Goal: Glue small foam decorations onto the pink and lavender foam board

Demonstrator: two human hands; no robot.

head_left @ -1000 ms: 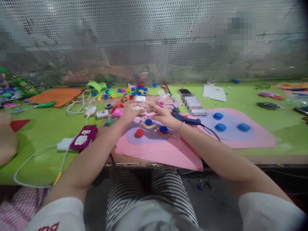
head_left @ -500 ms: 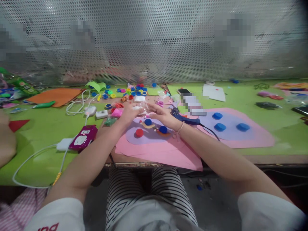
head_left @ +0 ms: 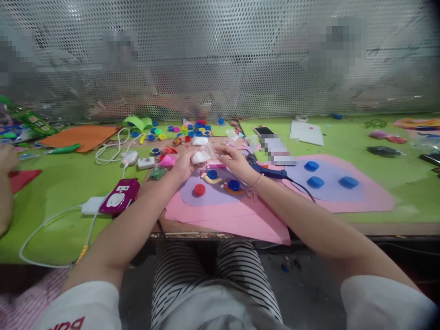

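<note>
You are holding your left hand [head_left: 186,166] at a white-filled clear packet [head_left: 202,156], its thumb and fingers pinching the left side. Your right hand [head_left: 234,160] is hovering or resting at the packet's right side with fingers bent and slightly spread; you are leaving its contact with the plastic too unclear to tell. The packet is sitting between your hands, over the far edge of a pink sheet [head_left: 192,214] bearing a purple shape.

On that sheet, a red cap [head_left: 200,189] is lying toward the left edge, while two blue caps [head_left: 234,185] are resting against curved yellow and orange pieces nearer the far edge. The sheet's near right corner is reaching past the near edge of the green table [head_left: 68,176].

Just beyond the packet, a second white packet [head_left: 200,141] is lying; a pink packet [head_left: 168,160] is resting left of your left hand. A blue glue gun [head_left: 273,172] is lying right of your right hand, and loose caps [head_left: 197,128] are scattering along the table's far edge. At the far left, a co-worker's arm [head_left: 5,192] is reaching over the table.
</note>
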